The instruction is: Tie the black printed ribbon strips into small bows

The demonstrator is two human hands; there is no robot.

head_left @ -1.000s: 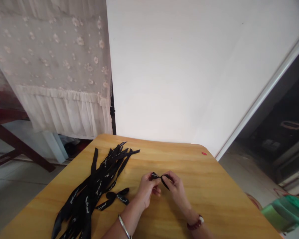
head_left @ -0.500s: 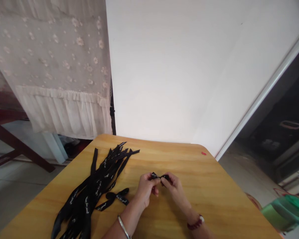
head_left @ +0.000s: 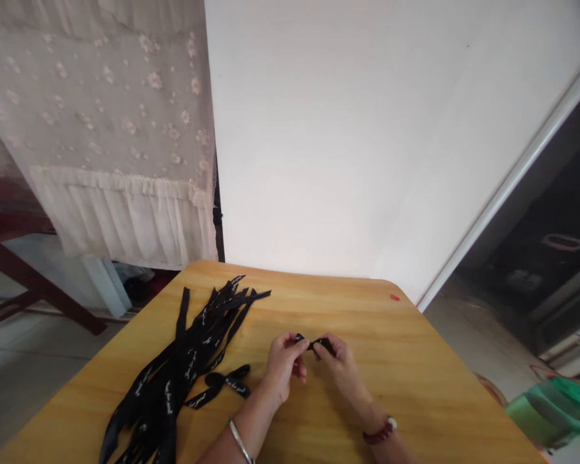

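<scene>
Left hand (head_left: 285, 361) and right hand (head_left: 342, 362) pinch the ribbon (head_left: 312, 346), its length going sideways, black cloth, folded, with white print

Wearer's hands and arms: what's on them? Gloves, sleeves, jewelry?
No gloves on either; no sleeves show on the visible forearms. Left hand: a thin, silver-coloured bangle sits above the wrist. Right hand: a dark red bracelet, apparently beaded, with one whitish round piece at the wrist. Any finer markings are too small to tell.

White-lettered black ribbons (head_left: 186, 361), yellow-brown table (head_left: 415, 380)
</scene>
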